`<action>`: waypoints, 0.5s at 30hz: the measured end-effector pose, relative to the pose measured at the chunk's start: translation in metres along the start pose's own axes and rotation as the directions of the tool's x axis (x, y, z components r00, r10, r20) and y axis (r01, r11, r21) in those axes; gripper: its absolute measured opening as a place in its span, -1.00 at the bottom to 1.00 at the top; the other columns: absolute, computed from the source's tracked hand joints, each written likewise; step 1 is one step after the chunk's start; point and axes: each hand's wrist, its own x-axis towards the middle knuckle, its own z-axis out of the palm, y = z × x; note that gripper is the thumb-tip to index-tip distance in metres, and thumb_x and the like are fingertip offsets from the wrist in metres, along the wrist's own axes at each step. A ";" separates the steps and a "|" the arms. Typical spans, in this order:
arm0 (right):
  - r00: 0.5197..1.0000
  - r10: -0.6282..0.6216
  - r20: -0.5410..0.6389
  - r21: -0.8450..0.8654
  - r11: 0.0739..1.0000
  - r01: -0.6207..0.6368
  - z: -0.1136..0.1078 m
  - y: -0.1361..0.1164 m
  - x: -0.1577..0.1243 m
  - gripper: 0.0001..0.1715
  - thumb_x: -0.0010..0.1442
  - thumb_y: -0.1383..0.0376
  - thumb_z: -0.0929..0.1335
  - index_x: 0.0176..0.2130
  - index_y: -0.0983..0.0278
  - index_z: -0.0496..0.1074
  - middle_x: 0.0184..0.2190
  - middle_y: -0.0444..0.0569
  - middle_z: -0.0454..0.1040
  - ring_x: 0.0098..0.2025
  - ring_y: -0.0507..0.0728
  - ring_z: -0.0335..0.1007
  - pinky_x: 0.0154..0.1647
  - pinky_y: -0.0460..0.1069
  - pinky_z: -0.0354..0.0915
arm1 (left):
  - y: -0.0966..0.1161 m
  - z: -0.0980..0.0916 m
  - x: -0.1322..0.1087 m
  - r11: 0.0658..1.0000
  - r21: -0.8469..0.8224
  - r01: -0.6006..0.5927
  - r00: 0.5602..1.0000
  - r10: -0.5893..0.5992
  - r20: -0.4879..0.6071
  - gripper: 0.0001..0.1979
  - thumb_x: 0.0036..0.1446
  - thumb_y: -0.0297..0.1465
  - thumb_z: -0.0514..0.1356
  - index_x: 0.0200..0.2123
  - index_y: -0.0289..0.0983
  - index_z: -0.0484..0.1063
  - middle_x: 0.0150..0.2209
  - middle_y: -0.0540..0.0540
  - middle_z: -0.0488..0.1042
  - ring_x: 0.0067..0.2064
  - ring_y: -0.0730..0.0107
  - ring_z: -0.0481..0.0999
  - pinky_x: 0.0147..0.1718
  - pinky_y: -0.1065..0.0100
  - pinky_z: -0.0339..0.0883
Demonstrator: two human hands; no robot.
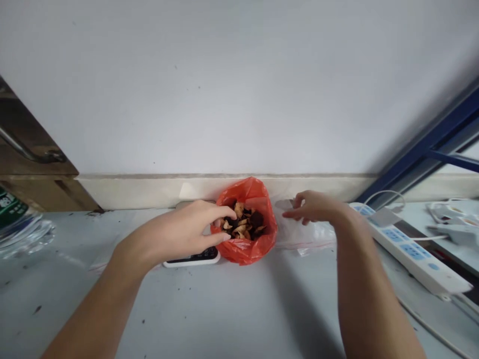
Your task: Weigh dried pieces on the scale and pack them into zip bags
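An open red plastic bag (265, 247) stands near the wall, holding dried brown pieces (243, 227) that look like slices or peel. My left hand (187, 227) is at the bag's left rim, thumb and fingers apart, fingertips over the contents. Behind that hand lies a flat white-edged device with a black panel, like a kitchen scale (202, 258), partly covered. To the bag's right, my right hand (314, 207) hovers over clear zip bags (310, 237), its fingers bent but apart. A small grey, spoon-like object (283, 204) lies by its fingertips; contact cannot be made out.
A white power strip (411, 249) with plugs and cables runs along the right, near a blue metal frame (422, 144). At far left are a clear plastic container with a green label (13, 209) and a wooden door with a metal handle (30, 152). The wall (232, 99) rises behind.
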 end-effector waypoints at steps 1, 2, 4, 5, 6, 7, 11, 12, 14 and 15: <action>1.000 -0.001 0.001 -0.016 1.000 0.001 0.004 -0.001 0.003 -0.64 0.06 0.38 0.51 -0.58 0.19 0.31 -0.65 -0.11 0.50 -0.49 0.11 0.50 -0.46 -0.07 0.29 | 0.001 0.000 0.000 1.000 0.002 0.002 1.000 -0.002 0.006 -0.67 0.30 -0.25 0.11 0.04 -0.11 0.55 -0.07 -0.03 0.61 -0.19 0.26 0.57 -0.25 0.33 0.33; 1.000 0.000 -0.017 -0.024 1.000 0.000 0.006 -0.003 0.005 -0.68 0.04 0.43 0.50 -0.56 0.20 0.33 -0.64 -0.11 0.50 -0.47 0.11 0.51 -0.46 -0.07 0.28 | 0.002 0.000 0.001 1.000 0.004 0.002 1.000 -0.002 0.008 -0.68 0.30 -0.24 0.11 0.03 -0.12 0.55 -0.09 -0.03 0.61 -0.19 0.26 0.56 -0.26 0.33 0.32; 0.997 0.006 -0.081 -0.030 1.000 -0.008 0.009 -0.007 0.009 -0.76 0.03 0.48 0.46 -0.48 0.20 0.38 -0.57 -0.09 0.54 -0.39 0.13 0.54 -0.44 -0.08 0.28 | 0.002 0.000 0.001 1.000 0.001 0.000 1.000 0.000 0.005 -0.69 0.31 -0.22 0.11 0.01 -0.13 0.55 -0.10 -0.02 0.60 -0.20 0.27 0.55 -0.26 0.32 0.31; 0.993 0.012 -0.117 -0.037 0.999 -0.016 0.009 -0.008 0.009 -0.80 0.04 0.47 0.44 -0.44 0.20 0.39 -0.52 -0.07 0.56 -0.35 0.14 0.56 -0.43 -0.07 0.28 | 0.002 -0.001 0.001 1.000 -0.002 0.000 1.000 0.000 0.004 -0.69 0.31 -0.21 0.11 0.00 -0.13 0.54 -0.09 -0.02 0.60 -0.19 0.27 0.55 -0.26 0.32 0.31; 0.989 0.020 -0.146 -0.044 0.999 -0.027 0.010 -0.008 0.010 -0.84 0.06 0.44 0.44 -0.42 0.20 0.41 -0.49 -0.04 0.57 -0.32 0.16 0.57 -0.42 -0.06 0.28 | 0.001 -0.001 0.001 1.000 -0.003 0.000 1.000 0.000 0.005 -0.69 0.31 -0.21 0.10 0.00 -0.13 0.54 -0.09 -0.02 0.60 -0.19 0.26 0.55 -0.25 0.32 0.31; 0.986 0.029 -0.164 -0.049 0.998 -0.037 0.010 -0.008 0.010 -0.87 0.07 0.41 0.44 -0.42 0.21 0.42 -0.48 -0.01 0.58 -0.31 0.18 0.57 -0.41 -0.04 0.29 | 0.001 -0.001 0.000 1.000 -0.002 0.002 1.000 -0.002 0.005 -0.68 0.31 -0.20 0.10 0.00 -0.13 0.54 -0.08 -0.03 0.60 -0.18 0.25 0.55 -0.25 0.32 0.31; 0.989 0.027 -0.147 -0.042 0.999 -0.033 0.013 -0.006 0.012 -0.79 0.02 0.37 0.48 -0.54 0.22 0.40 -0.57 -0.01 0.52 -0.39 0.20 0.54 -0.43 -0.01 0.30 | 0.000 0.000 -0.001 1.000 0.015 0.027 1.000 -0.027 0.010 -0.64 0.30 -0.19 0.11 0.06 -0.13 0.53 -0.04 -0.07 0.60 -0.14 0.21 0.56 -0.22 0.30 0.33; 0.989 0.013 -0.145 -0.029 0.999 -0.017 0.015 -0.006 0.012 -0.79 -0.01 0.40 0.48 -0.54 0.22 0.39 -0.57 -0.02 0.51 -0.40 0.19 0.54 -0.43 -0.01 0.30 | 0.000 0.000 -0.001 1.000 0.017 0.026 1.000 -0.026 0.006 -0.64 0.30 -0.19 0.11 0.07 -0.12 0.53 -0.04 -0.07 0.61 -0.13 0.20 0.57 -0.21 0.30 0.33; 0.987 -0.026 -0.155 0.012 1.000 0.029 0.015 -0.008 0.010 -0.82 -0.03 0.46 0.45 -0.49 0.22 0.41 -0.53 -0.04 0.54 -0.41 0.16 0.53 -0.45 -0.03 0.30 | 0.000 0.000 -0.002 1.000 0.014 0.011 1.000 -0.011 -0.005 -0.64 0.29 -0.19 0.11 0.06 -0.13 0.54 -0.05 -0.07 0.62 -0.14 0.20 0.58 -0.20 0.29 0.34; 0.985 -0.049 -0.166 0.036 0.998 0.056 0.014 -0.010 0.009 -0.84 -0.02 0.47 0.43 -0.44 0.22 0.42 -0.49 -0.05 0.56 -0.41 0.14 0.53 -0.45 -0.04 0.31 | 0.000 0.000 -0.002 1.000 0.012 0.002 1.000 -0.002 -0.009 -0.64 0.29 -0.20 0.11 0.06 -0.13 0.55 -0.05 -0.07 0.62 -0.14 0.20 0.58 -0.20 0.29 0.34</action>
